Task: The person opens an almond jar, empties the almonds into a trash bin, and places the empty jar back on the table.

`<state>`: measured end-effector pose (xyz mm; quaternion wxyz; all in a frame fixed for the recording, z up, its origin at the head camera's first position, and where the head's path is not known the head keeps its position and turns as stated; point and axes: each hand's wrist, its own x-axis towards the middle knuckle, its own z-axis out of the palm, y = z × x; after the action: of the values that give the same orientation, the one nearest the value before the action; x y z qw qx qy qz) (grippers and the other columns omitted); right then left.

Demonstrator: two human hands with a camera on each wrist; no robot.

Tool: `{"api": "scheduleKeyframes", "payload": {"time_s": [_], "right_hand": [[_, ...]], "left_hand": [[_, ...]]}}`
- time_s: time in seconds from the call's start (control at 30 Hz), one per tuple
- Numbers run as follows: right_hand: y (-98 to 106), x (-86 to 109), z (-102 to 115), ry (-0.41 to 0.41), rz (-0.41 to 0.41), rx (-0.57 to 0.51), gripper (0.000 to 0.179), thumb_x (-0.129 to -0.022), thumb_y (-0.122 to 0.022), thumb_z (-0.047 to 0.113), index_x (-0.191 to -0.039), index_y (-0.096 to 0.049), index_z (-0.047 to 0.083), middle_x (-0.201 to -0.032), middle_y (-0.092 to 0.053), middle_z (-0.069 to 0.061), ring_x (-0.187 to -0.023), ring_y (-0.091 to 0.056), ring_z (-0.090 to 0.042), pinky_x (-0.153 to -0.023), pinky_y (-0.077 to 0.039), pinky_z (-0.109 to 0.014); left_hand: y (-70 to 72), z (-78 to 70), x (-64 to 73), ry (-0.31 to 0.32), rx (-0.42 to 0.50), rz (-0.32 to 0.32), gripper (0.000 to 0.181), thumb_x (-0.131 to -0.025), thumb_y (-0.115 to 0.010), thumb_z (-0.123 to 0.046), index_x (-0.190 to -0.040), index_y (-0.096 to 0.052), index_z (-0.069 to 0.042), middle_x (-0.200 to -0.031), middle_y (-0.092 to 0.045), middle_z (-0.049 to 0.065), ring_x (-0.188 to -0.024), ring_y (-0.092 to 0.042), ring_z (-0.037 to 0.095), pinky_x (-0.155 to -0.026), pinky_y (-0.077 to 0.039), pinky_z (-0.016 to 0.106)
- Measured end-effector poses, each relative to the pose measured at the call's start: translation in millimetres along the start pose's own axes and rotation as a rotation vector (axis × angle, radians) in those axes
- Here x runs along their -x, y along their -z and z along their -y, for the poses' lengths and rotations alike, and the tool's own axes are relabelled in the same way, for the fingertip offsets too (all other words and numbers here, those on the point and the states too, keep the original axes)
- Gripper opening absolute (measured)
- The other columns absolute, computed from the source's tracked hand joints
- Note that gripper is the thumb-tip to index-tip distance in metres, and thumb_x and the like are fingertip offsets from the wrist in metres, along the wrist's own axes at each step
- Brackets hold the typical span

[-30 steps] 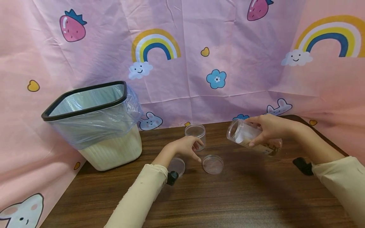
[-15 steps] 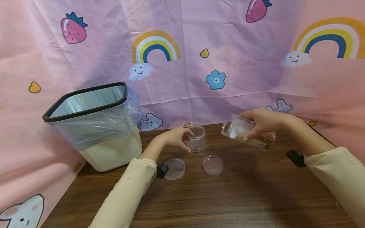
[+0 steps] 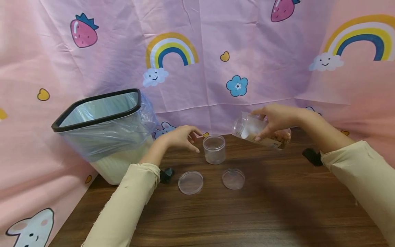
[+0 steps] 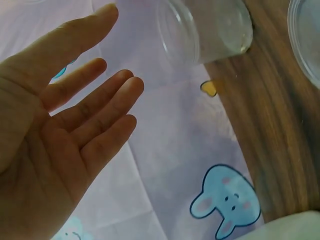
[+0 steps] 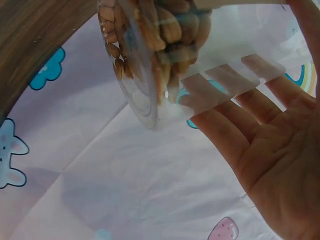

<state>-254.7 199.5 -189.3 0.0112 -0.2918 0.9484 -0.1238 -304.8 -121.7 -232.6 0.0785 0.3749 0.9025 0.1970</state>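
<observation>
My right hand (image 3: 274, 118) grips a large clear plastic jar (image 3: 248, 127) around its side and holds it above the table. That jar lies nearly on its side, its mouth facing left and slightly lower than its base. Brown nuts (image 5: 172, 30), almond-like, are gathered at the base end in the right wrist view. To the left, my left hand (image 3: 180, 137) hovers with loosely bent fingers and nothing in them. A small clear jar (image 3: 214, 151) without a lid stands upright between the hands. Two clear round lids, a left one (image 3: 190, 182) and a right one (image 3: 233, 179), lie in front.
A pale waste bin (image 3: 112, 140) with a black rim and a bluish plastic liner stands at the left, beside my left forearm. Behind the dark wooden table (image 3: 247, 216) hangs a pink printed cloth (image 3: 213, 82).
My right hand has carried the large jar left and upward. The left hand has drawn back left and up, away from the small jar, uncovering the left lid.
</observation>
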Motion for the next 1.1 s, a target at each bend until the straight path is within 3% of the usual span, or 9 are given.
{"api": "scheduleKeyframes", "payload": {"time_s": [0.17, 0.37, 0.7, 0.9, 1.1], "right_hand": [[7, -9.7, 7, -0.026, 0.018, 0.01, 0.094, -0.064, -0.079, 0.046, -0.135, -0.041, -0.001, -0.113, -0.057, -0.023, -0.101, -0.055, -0.035, -0.079, -0.046, -0.045], [16, -22.7, 17, 0.018, 0.028, 0.053, 0.091, -0.066, -0.079, 0.044, -0.134, -0.042, -0.003, -0.11, -0.059, -0.023, -0.101, -0.055, -0.035, -0.08, -0.046, -0.045], [32, -44.2, 37, 0.017, 0.085, 0.062, 0.091, -0.069, -0.077, 0.045, -0.136, -0.038, -0.002, -0.116, -0.055, -0.025, -0.104, -0.054, -0.035, -0.081, -0.046, -0.044], [38, -54.6, 42, 0.019, 0.08, 0.093, 0.092, -0.069, -0.076, 0.048, -0.137, -0.037, -0.002, -0.116, -0.055, -0.024, -0.105, -0.053, -0.034, -0.081, -0.046, -0.045], [44, -65.4, 50, 0.019, 0.081, 0.119, 0.093, -0.07, -0.075, 0.049, -0.137, -0.036, -0.002, -0.117, -0.055, -0.025, -0.107, -0.053, -0.036, -0.083, -0.045, -0.046]], "left_hand": [[13.8, -0.7, 6.4, 0.024, -0.006, -0.001, 0.055, -0.074, -0.076, -0.013, -0.12, -0.052, 0.003, -0.105, -0.061, 0.017, -0.097, -0.059, 0.031, -0.083, -0.046, 0.034], [31.5, -3.3, 14.8, 0.031, -0.042, -0.021, 0.053, -0.075, -0.075, -0.013, -0.12, -0.052, 0.004, -0.105, -0.061, 0.019, -0.097, -0.059, 0.032, -0.083, -0.046, 0.036], [61.6, -2.6, 34.8, 0.09, -0.04, -0.038, 0.053, -0.08, -0.071, -0.012, -0.125, -0.049, 0.004, -0.11, -0.058, 0.022, -0.103, -0.055, 0.034, -0.083, -0.046, 0.041], [78.1, -4.8, 48.0, 0.146, -0.053, -0.03, 0.054, -0.083, -0.069, -0.016, -0.128, -0.046, 0.003, -0.115, -0.054, 0.022, -0.108, -0.051, 0.036, -0.083, -0.046, 0.043], [93.8, -4.7, 61.5, 0.185, -0.095, -0.069, 0.054, -0.082, -0.07, -0.019, -0.127, -0.048, 0.0, -0.113, -0.057, 0.02, -0.105, -0.053, 0.033, -0.082, -0.045, 0.044]]}}
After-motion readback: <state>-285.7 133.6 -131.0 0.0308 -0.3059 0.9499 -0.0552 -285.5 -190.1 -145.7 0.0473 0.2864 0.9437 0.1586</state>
